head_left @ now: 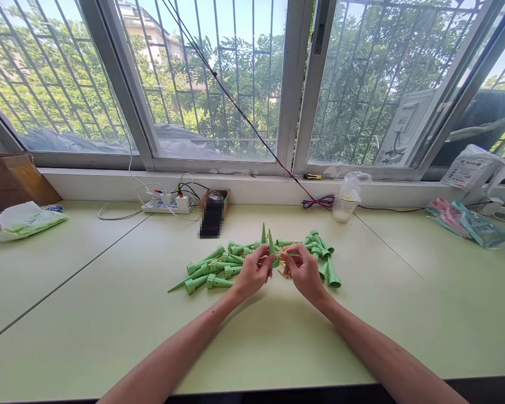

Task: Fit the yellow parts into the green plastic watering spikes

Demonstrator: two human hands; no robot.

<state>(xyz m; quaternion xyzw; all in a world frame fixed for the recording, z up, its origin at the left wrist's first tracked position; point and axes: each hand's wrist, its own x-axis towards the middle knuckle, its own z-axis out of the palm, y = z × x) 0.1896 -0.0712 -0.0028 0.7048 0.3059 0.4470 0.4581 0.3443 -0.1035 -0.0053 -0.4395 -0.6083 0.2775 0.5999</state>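
My left hand (252,274) is closed on a green plastic plant watering spike (271,241), tip pointing up. Close to its right, my right hand (306,276) pinches with thumb and forefinger; whatever lies between those fingertips is too small to make out. Small yellow pieces (283,274) lie on the table behind and between the hands. Several more green spikes (212,265) spread out to the left of my left hand. Another group of spikes (331,275) lies beyond and right of my right hand. One further spike (263,232) points upward just behind my left fingers.
Along the back of the pale green table (252,348) are a power strip (166,207), a small box (219,199), a bundled cable (318,202) and a plastic cup with a bag (344,205). Plastic packets (467,221) lie at right, a white-green package (29,220) at left.
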